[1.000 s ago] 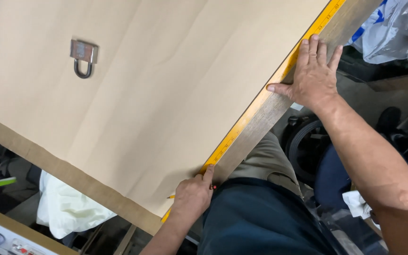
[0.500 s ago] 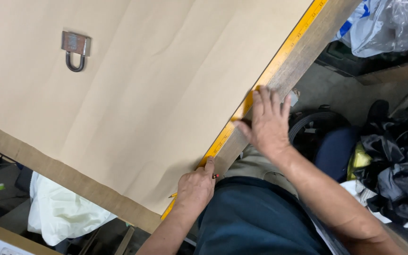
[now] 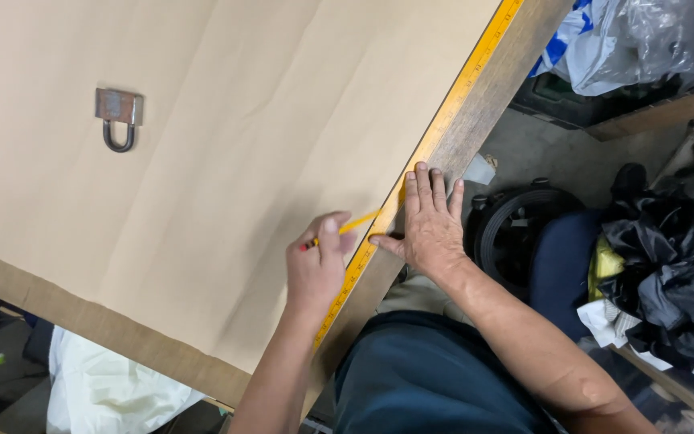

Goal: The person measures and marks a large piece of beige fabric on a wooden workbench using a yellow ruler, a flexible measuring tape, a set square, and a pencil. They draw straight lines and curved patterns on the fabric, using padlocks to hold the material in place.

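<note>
Head view looks down on a desk covered by a big sheet of brown paper that fills the upper left and centre of the frame. A long yellow ruler runs along the sheet's right-hand edge, from the upper right down toward the bottom centre, so its straight side lines up with the paper's border.

Lying flat with fingers spread, the right hand is near the middle of the frame: its thumb and fingertips bear on the ruler and the wooden desk edge, which looks meant to keep the ruler from sliding. Its grip is open and closes on nothing.

Just to the left, the left hand has its grip closed around a yellow pencil whose tip points at the ruler's edge, in a marking pose.

A metal padlock sits on the paper in the upper left, likely as a weight to hold the sheet flat. Dark cloth and plastic bags crowd the right side.
</note>
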